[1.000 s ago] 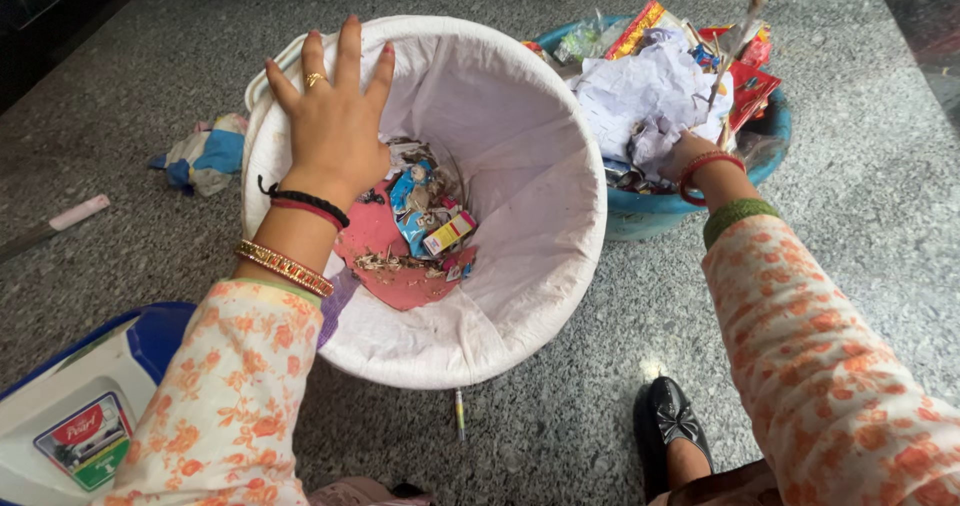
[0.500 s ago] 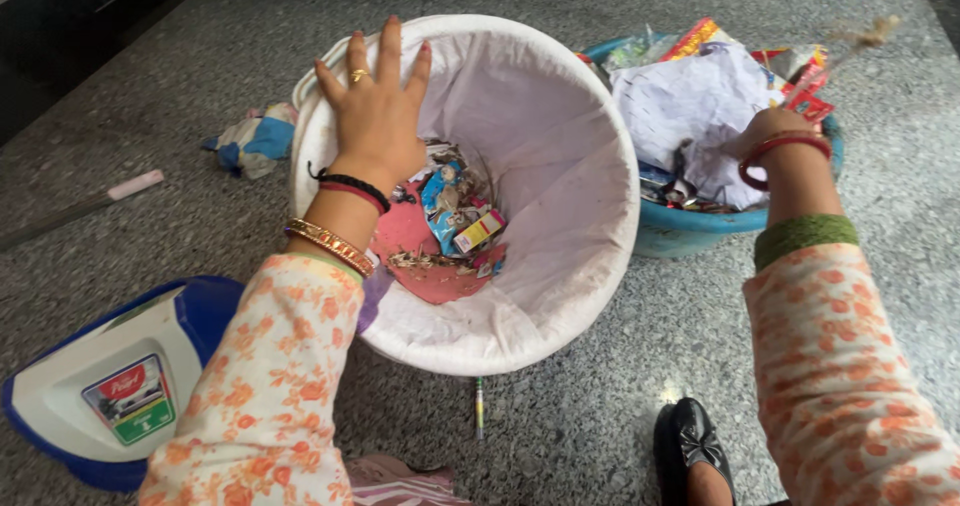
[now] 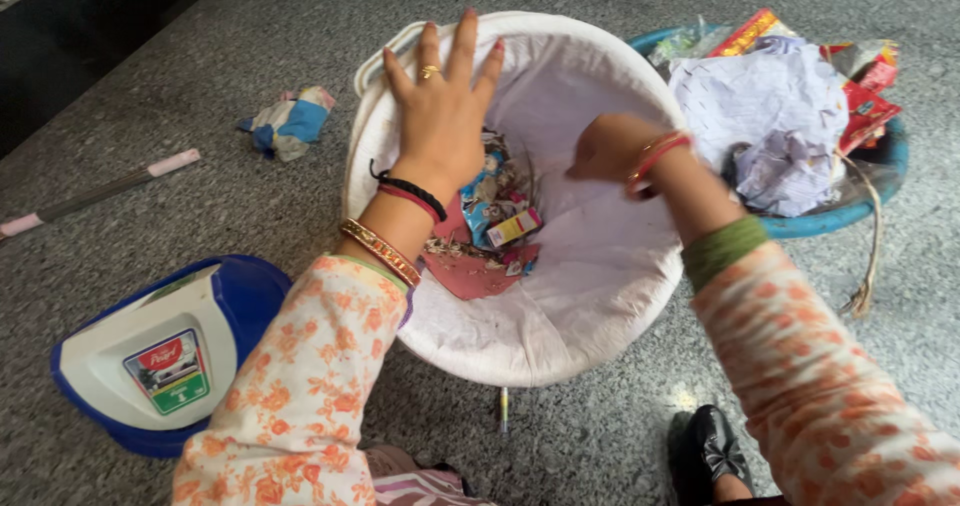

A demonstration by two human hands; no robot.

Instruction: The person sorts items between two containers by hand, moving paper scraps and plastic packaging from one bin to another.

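My left hand (image 3: 440, 116) is open with fingers spread, at the far rim of a round bin lined with a white bag (image 3: 560, 346). Wrappers, a small box and pink scraps (image 3: 500, 226) lie at the bin's bottom. My right hand (image 3: 610, 151) hovers over the bin's right side. It is blurred, with fingers curled downward, and I cannot tell whether it holds anything. Behind it to the right stands a blue tub (image 3: 830, 216) heaped with crumpled white paper (image 3: 770, 106) and red wrappers.
A frayed cord (image 3: 870, 246) hangs over the tub's right edge. A blue and white bin lid (image 3: 150, 356) lies at lower left. On the grey stone floor are a crumpled wrapper (image 3: 290, 121), a stick with a pink end (image 3: 100, 186) and a pen (image 3: 503, 406). My black shoe (image 3: 715, 451) is at the bottom.
My right hand has left the blue tub's heap and swung left over the white bin. The frayed stick that stood up near it now hangs off the tub. My left hand stayed at the rim.
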